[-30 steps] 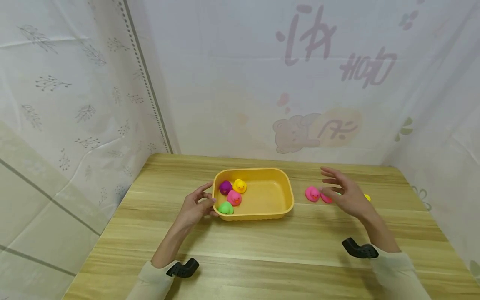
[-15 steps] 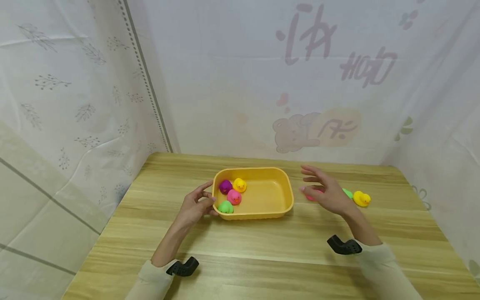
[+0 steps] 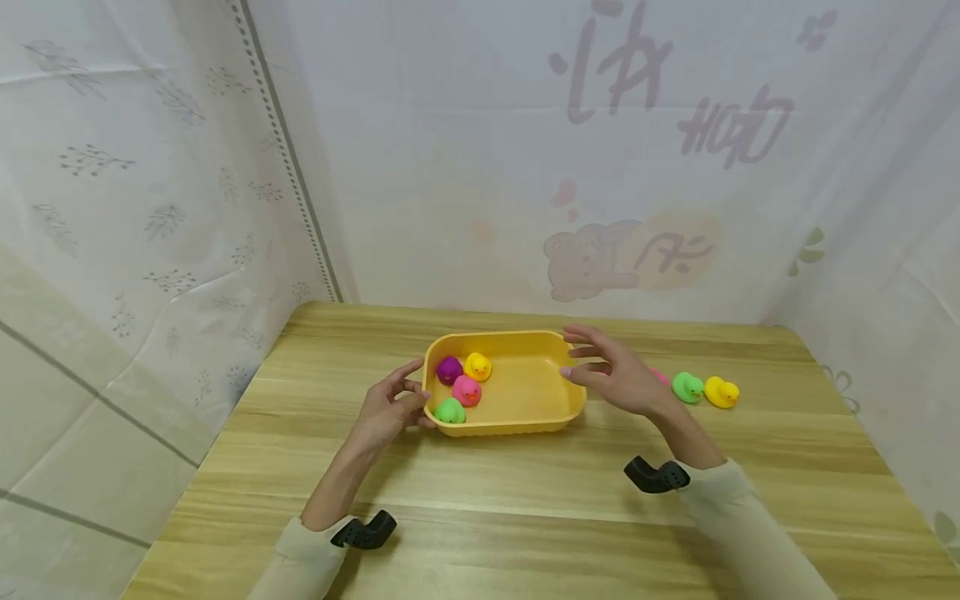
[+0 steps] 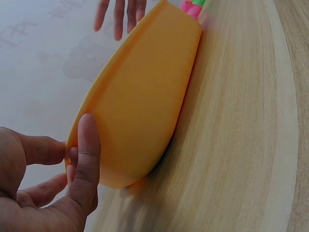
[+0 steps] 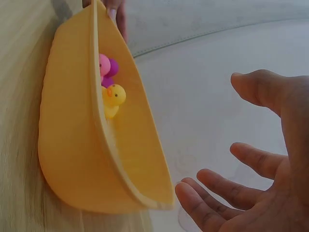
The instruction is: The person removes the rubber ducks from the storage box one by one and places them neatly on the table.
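My left hand point(image 3: 386, 408) holds the left end of a yellow plastic bin point(image 3: 525, 427), thumb and fingers at its edge; the left wrist view shows the thumb point(image 4: 87, 145) along the outer wall. Inside, at the left, sit a purple duck point(image 3: 449, 370), a yellow duck point(image 3: 477, 367), a pink duck point(image 3: 467, 391) and a green duck point(image 3: 450, 411). My right hand point(image 3: 618, 375) overlaps the bin's right end in the head view, fingers spread, with nothing between them. The right wrist view shows that hand point(image 5: 260, 179) beside the bin's rim.
Right of the bin, a green duck point(image 3: 687, 387) and a yellow duck point(image 3: 722, 392) sit on the wooden table point(image 3: 480, 508). Pink point(image 3: 660, 377) peeks out behind my right hand. A patterned cloth point(image 3: 450, 167) hangs behind the table.
My right hand has moved left from over the loose ducks to the bin's right end, uncovering the green and yellow ones. The left hand stays at the bin.
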`<action>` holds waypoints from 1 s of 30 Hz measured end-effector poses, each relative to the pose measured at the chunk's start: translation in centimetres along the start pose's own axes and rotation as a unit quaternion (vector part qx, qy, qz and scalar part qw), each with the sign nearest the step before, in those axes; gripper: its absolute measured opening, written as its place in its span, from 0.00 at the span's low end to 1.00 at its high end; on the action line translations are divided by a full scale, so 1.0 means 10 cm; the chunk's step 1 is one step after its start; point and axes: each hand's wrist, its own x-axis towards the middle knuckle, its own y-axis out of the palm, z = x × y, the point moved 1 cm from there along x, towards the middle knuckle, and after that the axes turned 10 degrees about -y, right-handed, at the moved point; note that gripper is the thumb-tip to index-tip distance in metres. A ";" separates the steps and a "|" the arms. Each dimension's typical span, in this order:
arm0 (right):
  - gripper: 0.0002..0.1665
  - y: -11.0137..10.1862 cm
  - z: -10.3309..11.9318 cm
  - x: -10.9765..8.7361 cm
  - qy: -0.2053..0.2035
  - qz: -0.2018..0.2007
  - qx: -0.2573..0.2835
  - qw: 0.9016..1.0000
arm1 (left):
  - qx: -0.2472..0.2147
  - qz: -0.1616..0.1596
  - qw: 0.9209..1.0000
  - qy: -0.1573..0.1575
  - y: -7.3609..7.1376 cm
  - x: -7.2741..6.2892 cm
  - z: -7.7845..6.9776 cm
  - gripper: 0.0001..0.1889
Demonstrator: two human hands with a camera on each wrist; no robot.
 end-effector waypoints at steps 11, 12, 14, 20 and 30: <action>0.42 0.14 0.02 0.20 0.013 0.040 0.011 0.999 | 0.009 -0.004 1.000 0.002 -0.01 -0.01 0.00 0.33; 0.41 0.14 0.03 0.21 0.014 0.043 0.011 0.999 | 0.008 -0.003 1.000 0.003 -0.01 -0.01 -0.01 0.33; 0.41 0.16 0.03 0.24 0.017 0.049 0.015 0.999 | 0.007 -0.001 1.000 0.005 -0.01 -0.01 -0.01 0.33; 0.41 0.24 0.05 0.33 0.027 0.077 0.026 0.996 | 0.006 0.001 1.000 0.004 -0.01 -0.01 -0.01 0.33; 0.40 0.35 0.05 0.47 0.053 0.108 0.008 0.993 | 0.004 0.006 1.000 0.004 0.00 0.00 0.01 0.33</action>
